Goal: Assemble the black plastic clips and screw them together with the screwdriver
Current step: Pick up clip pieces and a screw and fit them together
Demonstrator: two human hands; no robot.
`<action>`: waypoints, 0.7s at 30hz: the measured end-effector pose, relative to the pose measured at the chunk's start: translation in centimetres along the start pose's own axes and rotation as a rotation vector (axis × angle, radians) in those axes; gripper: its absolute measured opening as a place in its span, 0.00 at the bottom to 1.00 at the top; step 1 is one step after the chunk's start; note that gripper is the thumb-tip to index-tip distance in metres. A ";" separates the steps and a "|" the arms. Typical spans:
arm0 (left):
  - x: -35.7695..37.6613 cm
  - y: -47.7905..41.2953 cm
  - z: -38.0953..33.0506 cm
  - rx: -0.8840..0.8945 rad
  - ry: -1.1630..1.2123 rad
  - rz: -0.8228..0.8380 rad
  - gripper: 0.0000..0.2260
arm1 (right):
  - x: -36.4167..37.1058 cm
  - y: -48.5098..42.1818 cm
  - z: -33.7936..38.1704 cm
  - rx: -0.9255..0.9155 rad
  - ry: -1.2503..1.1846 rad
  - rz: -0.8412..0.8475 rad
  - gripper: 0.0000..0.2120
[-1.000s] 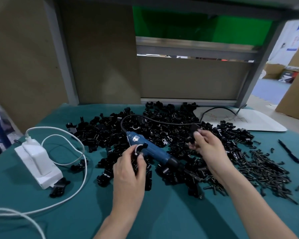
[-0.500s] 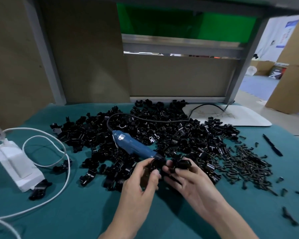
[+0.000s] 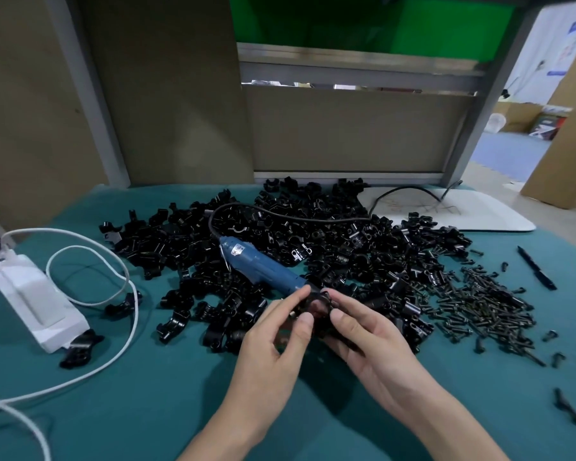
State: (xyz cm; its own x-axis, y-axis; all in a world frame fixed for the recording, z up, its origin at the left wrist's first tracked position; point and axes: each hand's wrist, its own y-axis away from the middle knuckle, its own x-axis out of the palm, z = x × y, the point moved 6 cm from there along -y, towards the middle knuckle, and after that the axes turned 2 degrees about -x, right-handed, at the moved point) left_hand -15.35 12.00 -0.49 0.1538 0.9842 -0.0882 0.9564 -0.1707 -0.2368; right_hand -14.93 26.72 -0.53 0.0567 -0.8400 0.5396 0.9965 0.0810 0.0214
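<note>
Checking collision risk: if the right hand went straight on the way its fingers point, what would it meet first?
The right hand pinches the clip parts together with the left hand; past them, probably the blue screwdriver, though depth is unclear.

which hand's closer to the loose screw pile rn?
Right. The right hand lies just left of the screw pile; the left hand is farther left, beyond it. Both pinch the black clips between them.

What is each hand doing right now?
Left hand: pinches the black clip pieces.
Right hand: grips the same pieces.
</note>
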 end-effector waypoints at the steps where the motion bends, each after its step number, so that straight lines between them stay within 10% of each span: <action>1: 0.1 0.0 0.1 -0.010 -0.003 0.016 0.16 | 0.2 0.1 0.1 -0.009 0.045 0.022 0.19; 21: 0.2 -0.1 0.5 -0.001 -0.082 0.092 0.15 | -0.2 0.5 0.8 -0.216 0.414 -0.009 0.27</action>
State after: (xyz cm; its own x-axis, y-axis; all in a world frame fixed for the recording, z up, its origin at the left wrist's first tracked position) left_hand -15.55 12.24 -0.92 0.2197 0.9572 -0.1885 0.9397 -0.2595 -0.2228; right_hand -14.51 27.30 0.05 0.0238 -0.9872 0.1577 0.9847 -0.0042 -0.1744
